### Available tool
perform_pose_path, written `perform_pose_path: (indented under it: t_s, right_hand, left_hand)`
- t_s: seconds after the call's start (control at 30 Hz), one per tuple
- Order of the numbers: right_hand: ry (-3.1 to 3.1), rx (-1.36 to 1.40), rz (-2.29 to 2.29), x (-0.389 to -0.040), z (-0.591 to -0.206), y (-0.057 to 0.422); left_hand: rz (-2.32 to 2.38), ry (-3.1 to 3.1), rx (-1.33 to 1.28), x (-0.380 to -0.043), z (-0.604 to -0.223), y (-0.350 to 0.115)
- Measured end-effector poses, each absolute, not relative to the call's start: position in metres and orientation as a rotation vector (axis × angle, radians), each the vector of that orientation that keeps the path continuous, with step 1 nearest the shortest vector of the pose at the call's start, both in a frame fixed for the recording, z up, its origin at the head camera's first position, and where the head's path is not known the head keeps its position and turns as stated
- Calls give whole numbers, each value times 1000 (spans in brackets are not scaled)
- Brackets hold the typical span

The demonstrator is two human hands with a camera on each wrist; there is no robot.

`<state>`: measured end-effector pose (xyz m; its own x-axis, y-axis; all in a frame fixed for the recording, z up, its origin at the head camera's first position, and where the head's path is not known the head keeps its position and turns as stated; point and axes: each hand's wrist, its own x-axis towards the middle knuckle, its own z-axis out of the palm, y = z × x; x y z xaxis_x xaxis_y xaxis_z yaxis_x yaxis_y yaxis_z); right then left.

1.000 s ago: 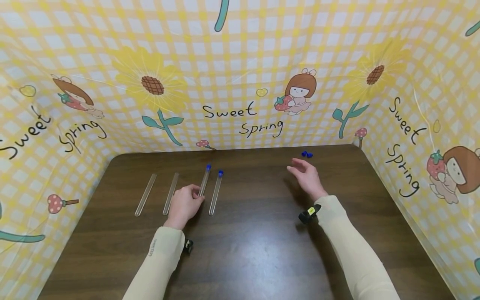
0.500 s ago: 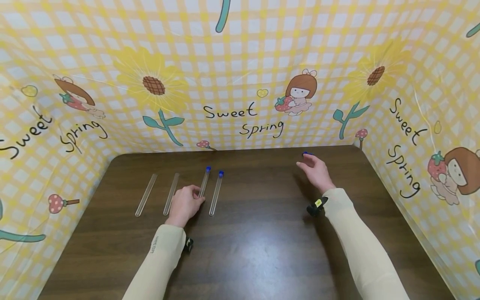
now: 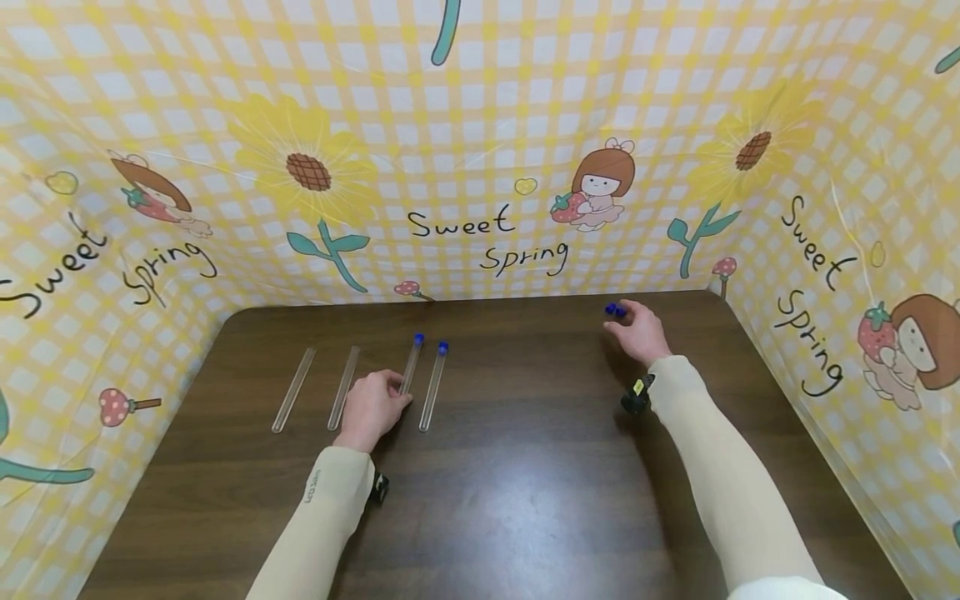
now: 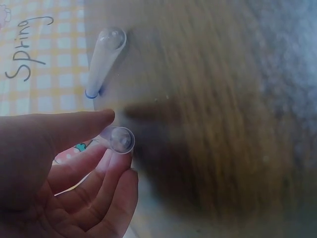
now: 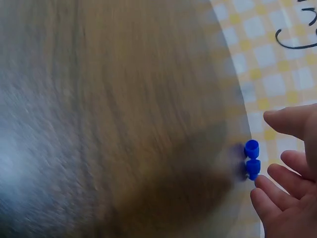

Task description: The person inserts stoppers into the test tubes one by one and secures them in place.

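Note:
My left hand pinches a clear test tube with a blue cap at its far end. In the left wrist view, that tube's rounded bottom shows between thumb and fingers. Just right of it lies a second capped test tube. Two test tubes without caps, one on the far left and one partly behind my left hand, lie on the left. My right hand, thumb and fingers spread apart, is beside loose blue caps near the table's back edge, with fingertips right at them.
The dark wooden table is bounded by a yellow checked cloth at the back and both sides. A small black camera sits on each wrist, the right one close over the tabletop.
My right hand has moved right and toward the back edge, reaching the loose blue caps. The left hand stays in place on its test tube.

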<state>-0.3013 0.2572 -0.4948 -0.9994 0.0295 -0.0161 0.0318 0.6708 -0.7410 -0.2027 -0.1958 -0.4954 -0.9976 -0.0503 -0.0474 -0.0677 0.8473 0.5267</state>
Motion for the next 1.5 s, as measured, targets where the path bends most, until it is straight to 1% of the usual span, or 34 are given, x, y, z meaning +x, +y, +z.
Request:
perform_pose_path:
  t_s: [0.5,0.87,1.5]
  right_hand:
    - [2929,-57,-904,-317,-498,276]
    - [2924,-68,-846,-320,-504,285]
    - [2990,-158,-783,-319,-496,272]
  left_hand:
    - [851,2986,-101,-204,-496,-196]
    - [863,2995,-83,-202,-498,-195]
    - [823,3004,-98,-203,-497,-196]
